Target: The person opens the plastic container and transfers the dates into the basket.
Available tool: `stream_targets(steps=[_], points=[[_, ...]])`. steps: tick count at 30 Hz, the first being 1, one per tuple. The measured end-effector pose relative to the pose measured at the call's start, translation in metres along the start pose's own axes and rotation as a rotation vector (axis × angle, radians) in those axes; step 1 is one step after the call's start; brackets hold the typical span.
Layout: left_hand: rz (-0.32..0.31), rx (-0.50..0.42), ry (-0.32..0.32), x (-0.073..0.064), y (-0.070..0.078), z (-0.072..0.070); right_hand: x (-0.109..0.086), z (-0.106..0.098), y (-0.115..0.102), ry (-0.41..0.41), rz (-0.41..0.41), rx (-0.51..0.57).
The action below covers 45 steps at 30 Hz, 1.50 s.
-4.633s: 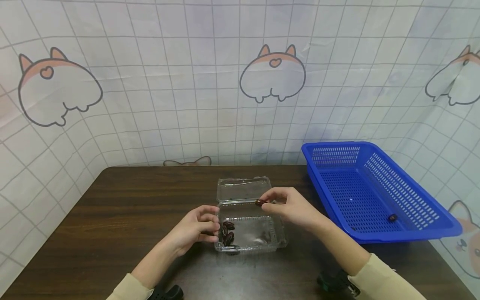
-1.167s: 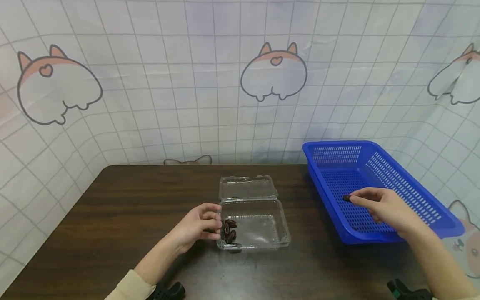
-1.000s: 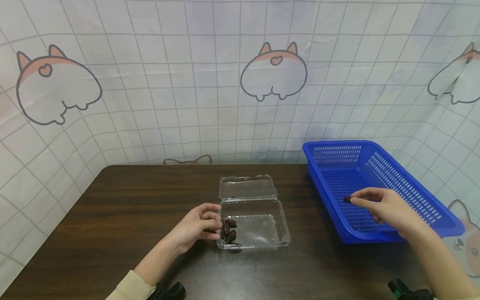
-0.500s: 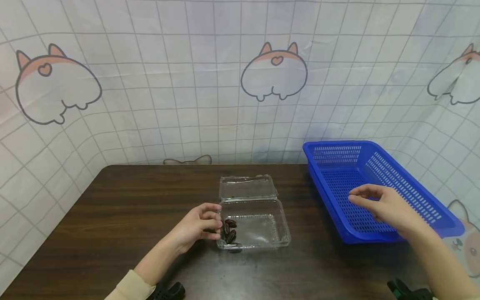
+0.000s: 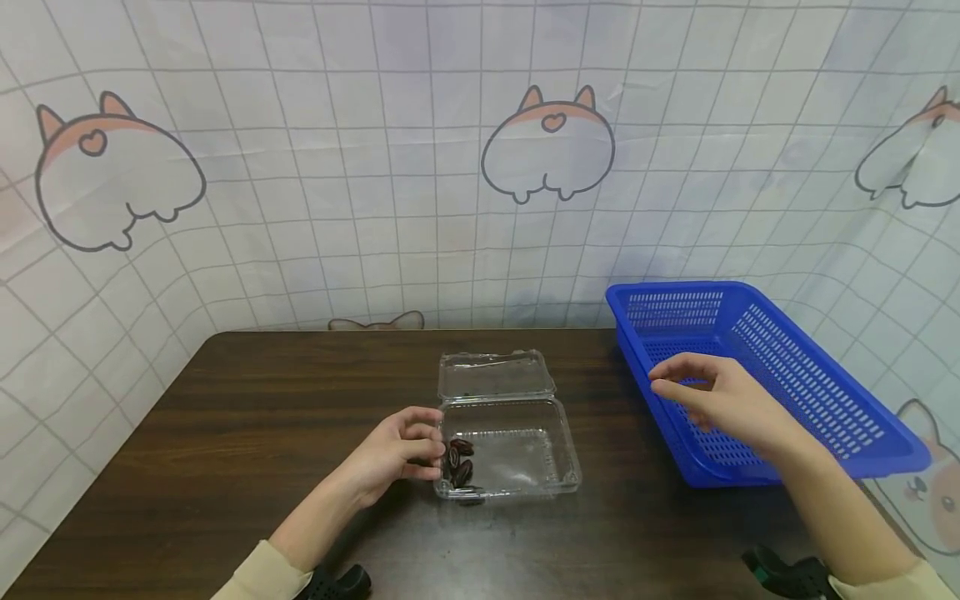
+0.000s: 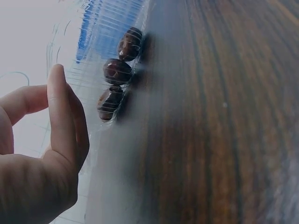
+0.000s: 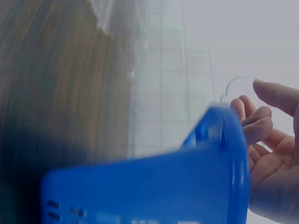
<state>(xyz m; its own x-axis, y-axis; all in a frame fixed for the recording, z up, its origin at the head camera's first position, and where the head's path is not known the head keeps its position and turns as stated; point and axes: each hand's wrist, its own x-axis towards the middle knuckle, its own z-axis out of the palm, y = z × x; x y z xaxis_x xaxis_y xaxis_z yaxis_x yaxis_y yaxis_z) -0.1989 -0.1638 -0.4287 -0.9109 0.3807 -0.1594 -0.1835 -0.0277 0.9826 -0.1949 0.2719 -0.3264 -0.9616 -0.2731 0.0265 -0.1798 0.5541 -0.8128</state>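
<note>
A clear plastic clamshell box (image 5: pixel 517 454) stands on the table with its lid (image 5: pixel 495 377) folded back. Several glossy dark brown dates (image 5: pixel 461 467) lie at the left end of it; the left wrist view shows some of these dates (image 6: pixel 117 71) through the clear wall. Fingers of my left hand (image 5: pixel 397 454) touch the box's left side, loosely bent and not wrapped round it. Above the left rim of a blue plastic basket (image 5: pixel 832 400) hovers my right hand (image 5: pixel 720 396), thumb and fingertips apart, nothing between them. The right hand and forearm hide part of the basket's floor.
The dark wooden table (image 5: pixel 300 383) reaches back to a white grid-patterned curtain (image 5: pixel 360 208) with cartoon animals. The basket's raised walls stand at the table's right side. Black straps with devices (image 5: pixel 787 575) sit at both wrists.
My right hand, which pinched a date over the basket, has let it go and moved left toward the basket's left rim. The left hand and the box stay in place.
</note>
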Motion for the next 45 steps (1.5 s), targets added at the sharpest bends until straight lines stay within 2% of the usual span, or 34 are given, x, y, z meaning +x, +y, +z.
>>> stream_targets(steps=[5,11,20,29,35,45], points=[[0.003,0.002,0.001,0.001,0.000,0.000,0.008,0.017,-0.014,-0.074,-0.060,0.038],[0.001,0.006,0.001,0.001,0.000,0.000,0.018,0.044,-0.027,-0.163,-0.064,0.055],[0.001,0.001,-0.001,0.000,0.001,0.002,0.035,0.084,-0.032,-0.278,-0.118,0.103],[0.002,0.011,0.000,0.001,0.001,0.003,0.047,0.116,-0.027,-0.331,-0.117,0.075],[-0.002,0.009,0.000,0.001,0.000,0.003,0.055,0.131,-0.024,-0.371,-0.126,0.094],[-0.009,0.015,0.006,0.002,0.001,0.005,0.066,0.156,-0.030,-0.406,-0.138,0.074]])
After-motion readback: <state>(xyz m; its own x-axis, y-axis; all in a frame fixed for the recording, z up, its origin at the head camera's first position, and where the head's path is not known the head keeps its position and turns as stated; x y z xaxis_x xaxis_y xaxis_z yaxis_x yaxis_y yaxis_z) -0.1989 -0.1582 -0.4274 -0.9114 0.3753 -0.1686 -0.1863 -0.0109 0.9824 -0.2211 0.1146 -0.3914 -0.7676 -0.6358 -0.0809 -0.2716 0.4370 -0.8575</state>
